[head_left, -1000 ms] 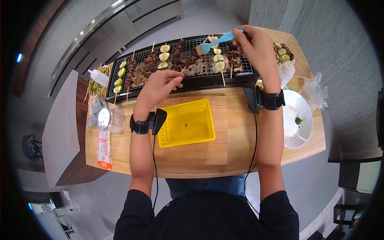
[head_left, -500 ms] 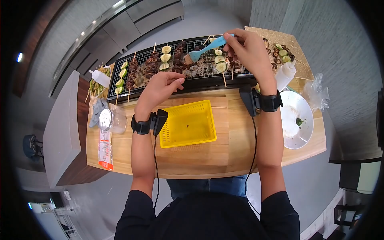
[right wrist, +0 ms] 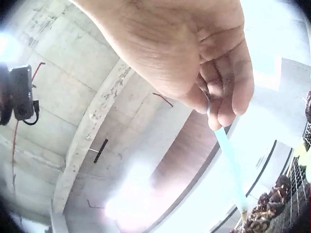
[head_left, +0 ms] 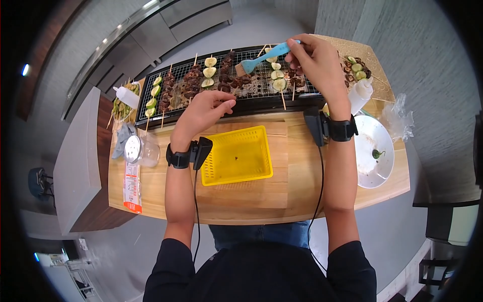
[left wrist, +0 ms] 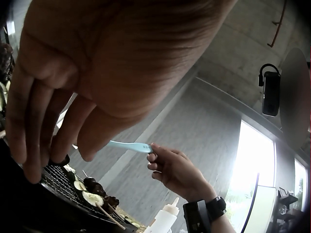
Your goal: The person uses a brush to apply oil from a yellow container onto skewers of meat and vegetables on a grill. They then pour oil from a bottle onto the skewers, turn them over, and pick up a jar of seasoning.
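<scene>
My right hand (head_left: 319, 60) pinches the handle of a light-blue basting brush (head_left: 269, 54) above the grill. The bristles (head_left: 243, 69) point down onto dark meat pieces (head_left: 242, 80) of a skewer, and in the right wrist view the brush (right wrist: 231, 160) slants down to the meat (right wrist: 265, 208). My left hand (head_left: 201, 113) hovers at the near edge of the grill (head_left: 261, 99), fingers loosely bent. Its fingertips (left wrist: 33, 172) hang over the grill's edge in the left wrist view, with no stick showing between thumb and fingers.
Meat skewers (head_left: 192, 80) and zucchini skewers (head_left: 209, 72) line the grill. A yellow basket (head_left: 236, 171) stands in front. Squeeze bottles (head_left: 360, 95), a shaker jar (head_left: 142, 151), a white plate (head_left: 370, 166) and a plastic bag (head_left: 400, 118) lie around the table.
The brush tip has moved left and down onto the meat, then slightly right. The meat pieces under it have shifted a little. My left hand has moved slightly right, staying by the grill's edge.
</scene>
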`<state>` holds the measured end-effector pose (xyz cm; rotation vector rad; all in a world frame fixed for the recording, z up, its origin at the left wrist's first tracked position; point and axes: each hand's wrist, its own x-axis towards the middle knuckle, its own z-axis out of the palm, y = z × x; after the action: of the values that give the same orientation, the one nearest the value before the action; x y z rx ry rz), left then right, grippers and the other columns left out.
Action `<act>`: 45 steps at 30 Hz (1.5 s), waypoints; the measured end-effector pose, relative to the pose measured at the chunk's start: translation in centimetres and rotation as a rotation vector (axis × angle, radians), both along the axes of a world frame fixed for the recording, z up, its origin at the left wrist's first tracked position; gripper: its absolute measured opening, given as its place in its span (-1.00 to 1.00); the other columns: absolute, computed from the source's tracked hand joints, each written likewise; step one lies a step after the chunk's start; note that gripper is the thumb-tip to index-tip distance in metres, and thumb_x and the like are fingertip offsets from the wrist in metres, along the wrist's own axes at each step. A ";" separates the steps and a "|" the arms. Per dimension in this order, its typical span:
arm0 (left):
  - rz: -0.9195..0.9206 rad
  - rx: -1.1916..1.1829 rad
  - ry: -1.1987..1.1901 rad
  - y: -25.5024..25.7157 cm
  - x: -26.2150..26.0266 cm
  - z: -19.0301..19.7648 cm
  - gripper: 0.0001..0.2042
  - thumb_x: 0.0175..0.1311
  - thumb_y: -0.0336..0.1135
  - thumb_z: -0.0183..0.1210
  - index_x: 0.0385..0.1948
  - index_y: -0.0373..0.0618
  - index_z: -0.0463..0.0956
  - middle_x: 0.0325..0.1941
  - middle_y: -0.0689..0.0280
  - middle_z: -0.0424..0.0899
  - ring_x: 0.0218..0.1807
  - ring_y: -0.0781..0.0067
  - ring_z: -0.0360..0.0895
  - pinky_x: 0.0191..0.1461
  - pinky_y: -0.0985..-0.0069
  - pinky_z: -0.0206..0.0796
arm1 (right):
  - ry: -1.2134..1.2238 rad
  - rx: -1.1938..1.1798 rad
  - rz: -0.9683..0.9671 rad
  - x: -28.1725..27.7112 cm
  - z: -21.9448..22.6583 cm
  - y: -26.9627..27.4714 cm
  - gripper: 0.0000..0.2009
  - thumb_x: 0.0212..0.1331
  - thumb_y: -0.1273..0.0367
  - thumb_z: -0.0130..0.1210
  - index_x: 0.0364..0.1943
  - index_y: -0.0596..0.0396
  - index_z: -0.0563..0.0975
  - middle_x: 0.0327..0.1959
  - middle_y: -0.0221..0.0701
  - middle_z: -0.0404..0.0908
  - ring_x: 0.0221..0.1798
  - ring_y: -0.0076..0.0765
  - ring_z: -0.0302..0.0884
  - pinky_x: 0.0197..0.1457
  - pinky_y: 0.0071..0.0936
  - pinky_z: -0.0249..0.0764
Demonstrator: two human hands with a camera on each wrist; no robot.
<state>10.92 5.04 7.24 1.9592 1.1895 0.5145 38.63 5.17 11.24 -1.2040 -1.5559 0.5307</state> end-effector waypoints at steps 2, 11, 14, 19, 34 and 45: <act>-0.026 0.004 -0.011 0.0 -0.1 -0.1 -0.68 0.38 -0.28 0.11 0.00 -0.37 0.53 -0.12 0.21 0.68 -0.14 0.46 0.66 -0.11 0.57 0.47 | 0.010 -0.007 0.017 -0.3 0.0 -0.1 -0.74 0.34 0.30 0.04 -0.17 0.25 0.61 -0.56 -0.38 0.65 -0.54 -0.54 0.57 -0.43 -0.54 0.46; -0.014 -0.006 -0.006 -0.1 0.0 0.2 -0.66 0.37 -0.27 0.12 0.00 -0.40 0.53 -0.13 0.19 0.67 -0.15 0.48 0.65 -0.11 0.57 0.45 | -0.001 -0.058 0.076 -0.7 -0.2 0.3 -0.75 0.34 0.32 0.04 -0.16 0.26 0.60 -0.52 -0.33 0.68 -0.55 -0.55 0.57 -0.46 -0.56 0.45; -0.018 0.000 -0.029 -0.1 -0.2 0.2 -0.65 0.37 -0.27 0.12 0.00 -0.41 0.53 -0.14 0.19 0.68 -0.16 0.49 0.65 -0.12 0.58 0.45 | -0.021 -0.066 0.053 -0.4 -0.1 0.1 -0.76 0.34 0.33 0.04 -0.17 0.27 0.60 -0.54 -0.37 0.67 -0.56 -0.57 0.56 -0.46 -0.57 0.45; -0.011 -0.011 -0.049 0.1 -0.4 0.1 -0.65 0.37 -0.26 0.13 0.00 -0.40 0.53 -0.15 0.20 0.68 -0.16 0.49 0.65 -0.13 0.58 0.44 | 0.037 -0.025 0.008 0.5 -0.4 0.4 -0.75 0.33 0.32 0.04 -0.20 0.27 0.60 -0.59 -0.43 0.63 -0.57 -0.60 0.54 -0.47 -0.59 0.42; -0.031 -0.099 -0.094 0.5 0.3 0.3 -0.68 0.36 -0.26 0.12 -0.10 -0.41 0.57 -0.23 0.20 0.69 -0.26 0.48 0.67 -0.26 0.57 0.46 | -0.044 0.076 -0.075 1.4 0.8 -0.5 -0.78 0.29 0.33 0.04 -0.31 0.23 0.59 -0.60 -0.36 0.62 -0.58 -0.36 0.55 -0.43 -0.43 0.41; 0.032 -0.350 -0.116 2.8 1.9 0.1 -0.80 0.33 -0.38 0.15 -0.16 -0.35 0.52 -0.29 0.17 0.71 -0.39 0.49 0.67 -0.38 0.63 0.51 | -0.103 0.141 -0.178 1.9 1.2 -1.0 -0.76 0.30 0.29 0.02 -0.30 0.19 0.62 -0.59 -0.34 0.64 -0.49 -0.22 0.61 -0.36 -0.32 0.45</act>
<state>12.84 7.85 7.30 1.5952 1.1521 0.3998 40.57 4.15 12.48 -1.2626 -1.5269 0.2423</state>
